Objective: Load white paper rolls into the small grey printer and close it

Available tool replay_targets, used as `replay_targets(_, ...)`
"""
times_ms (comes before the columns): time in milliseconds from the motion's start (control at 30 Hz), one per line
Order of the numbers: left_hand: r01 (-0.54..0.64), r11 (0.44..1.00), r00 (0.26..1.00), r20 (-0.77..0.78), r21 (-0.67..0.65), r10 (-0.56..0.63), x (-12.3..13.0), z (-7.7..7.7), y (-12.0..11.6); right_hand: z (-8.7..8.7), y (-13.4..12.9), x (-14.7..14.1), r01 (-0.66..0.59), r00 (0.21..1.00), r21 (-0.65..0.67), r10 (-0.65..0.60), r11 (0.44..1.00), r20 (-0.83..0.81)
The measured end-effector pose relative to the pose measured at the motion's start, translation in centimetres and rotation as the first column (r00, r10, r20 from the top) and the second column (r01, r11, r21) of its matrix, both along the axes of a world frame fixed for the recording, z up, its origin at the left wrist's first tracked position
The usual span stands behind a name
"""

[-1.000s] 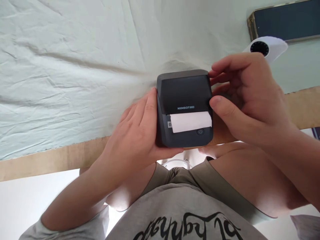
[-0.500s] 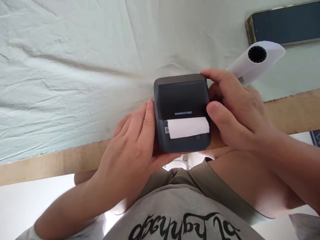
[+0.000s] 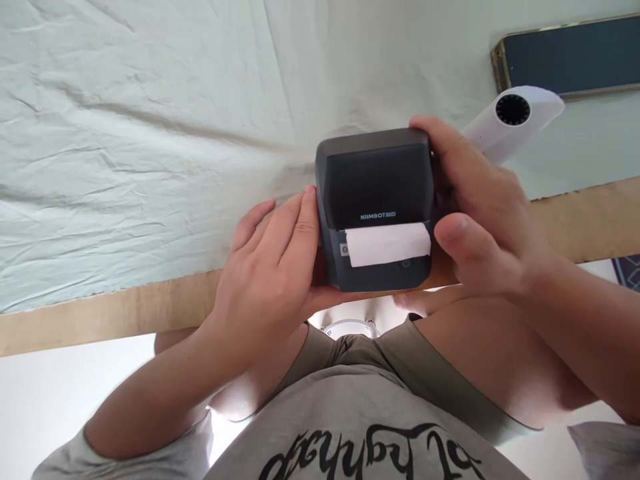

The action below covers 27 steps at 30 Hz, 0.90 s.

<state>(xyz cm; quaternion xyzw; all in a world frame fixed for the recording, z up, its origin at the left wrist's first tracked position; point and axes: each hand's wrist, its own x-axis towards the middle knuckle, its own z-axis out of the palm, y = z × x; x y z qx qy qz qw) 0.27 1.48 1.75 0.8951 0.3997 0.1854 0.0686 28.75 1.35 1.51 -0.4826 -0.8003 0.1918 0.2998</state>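
Observation:
A black label printer (image 3: 375, 180) marked NIIMBOT is between my two hands near the table's front edge. From its slot a blank white paper strip (image 3: 389, 245) curls out over the front, beside the power button. My left hand (image 3: 273, 267) presses along the printer's left side, its fingers stretched and its thumb under the front edge. With its fingers at the right side and far corner, my right hand (image 3: 487, 207) holds the printer from the right. Its thumb stands slightly off the casing. The printer's underside is hidden.
A white handheld device with a round dark vent (image 3: 515, 113) lies beyond my right hand. Behind it is a dark-screened phone (image 3: 575, 57). A wrinkled pale cloth (image 3: 150, 133) covers the table, with a bare wooden edge (image 3: 125, 310) along the front.
The printer has shifted a little to the right and away from me, with both hands moving along. My right thumb has come away from its side.

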Motion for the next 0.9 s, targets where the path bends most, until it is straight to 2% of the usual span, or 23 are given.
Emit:
replay_targets(133, -0.077, 0.991, 0.997, 0.012, -0.114, 0.079, 0.4, 0.0, 0.7, -0.7, 0.6, 0.5, -0.065, 0.998, 0.054, 0.064, 0.996, 0.028)
replay_targets(233, -0.099, 0.984, 0.995, -0.015, -0.149, 0.098, 0.5, -0.1, 1.1, -1.1, 0.9, 0.7, -0.076, 0.994, 0.029, 0.074, 0.997, 0.078)
replay_targets(367, -0.043, 0.995, 0.998, -0.047, -0.087, 0.039, 0.1, 0.1, 1.0, -1.1, 0.5, 0.6, -0.085, 0.989, -0.014, 0.086, 0.996, 0.120)
replay_targets(500, -0.003, 1.000, 0.997, -0.076, -0.017, 0.001, -0.5, 0.2, 0.7, -0.8, -0.1, 0.6, -0.121, 0.983, 0.041, 0.114, 0.992, 0.141)
replay_targets(667, -0.021, 0.999, 0.997, -0.077, -0.024, 0.020, -0.5, 0.5, 0.4, -0.4, 0.0, 0.6, -0.080, 0.979, 0.105, 0.058, 0.991, 0.193)
replay_targets(900, -0.049, 0.990, 0.997, -0.068, -0.136, 0.040, -0.2, 0.9, -0.1, 0.6, 1.0, 0.1, 0.003, 0.989, -0.044, 0.004, 0.999, 0.149)
